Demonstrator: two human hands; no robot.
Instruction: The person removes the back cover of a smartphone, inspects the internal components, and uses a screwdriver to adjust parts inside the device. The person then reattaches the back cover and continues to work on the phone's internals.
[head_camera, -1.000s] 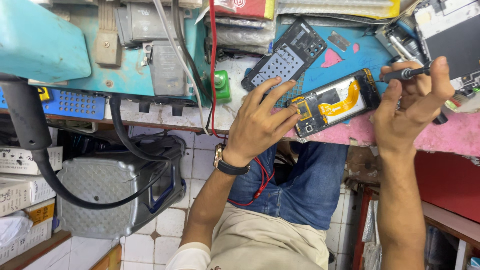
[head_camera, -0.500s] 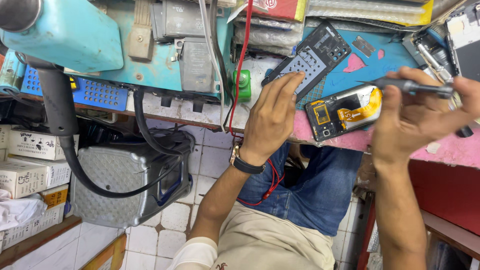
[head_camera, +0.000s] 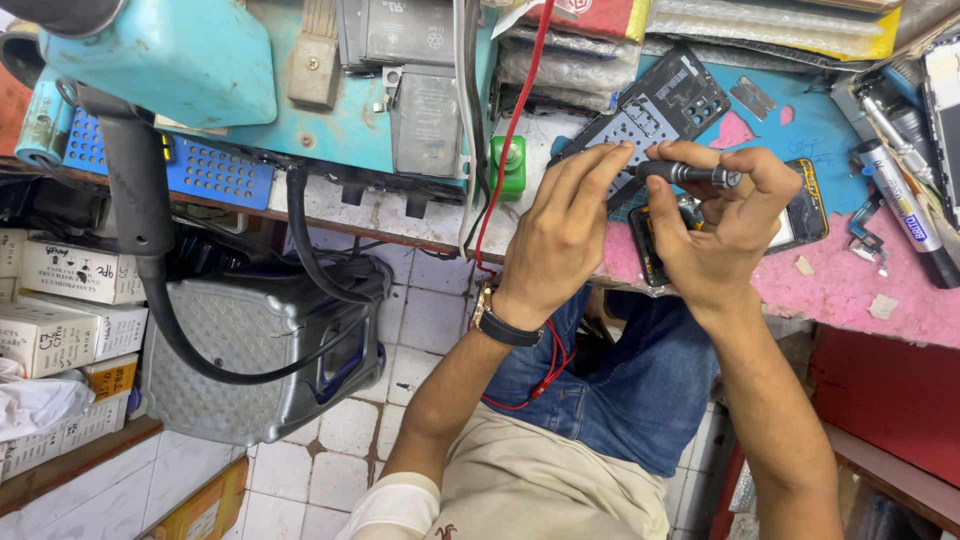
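My right hand (head_camera: 715, 235) grips a dark metal screwdriver (head_camera: 692, 175), held level above an opened phone (head_camera: 808, 215) that lies on the pink mat (head_camera: 850, 290). My left hand (head_camera: 560, 230), with a black watch on the wrist, reaches across. Its fingers lie together and touch the screwdriver's left end; the thumb is hidden. A black phone frame (head_camera: 665, 100) lies on the blue mat (head_camera: 815, 130) just behind both hands. Most of the phone is covered by my right hand.
A green bottle (head_camera: 512, 165) and a red wire (head_camera: 515, 120) stand left of my hands. A turquoise machine (head_camera: 190, 60), a blue perforated tray (head_camera: 195, 172) and a black hose (head_camera: 150, 250) fill the left. Tubes (head_camera: 905, 205) lie at the right edge. A grey case (head_camera: 260, 360) and white boxes (head_camera: 60, 300) sit below.
My right hand brought the screwdriver left, over the phone. My left hand lifted off the phone and closed its spread fingers toward the screwdriver's end. The view shifted too.
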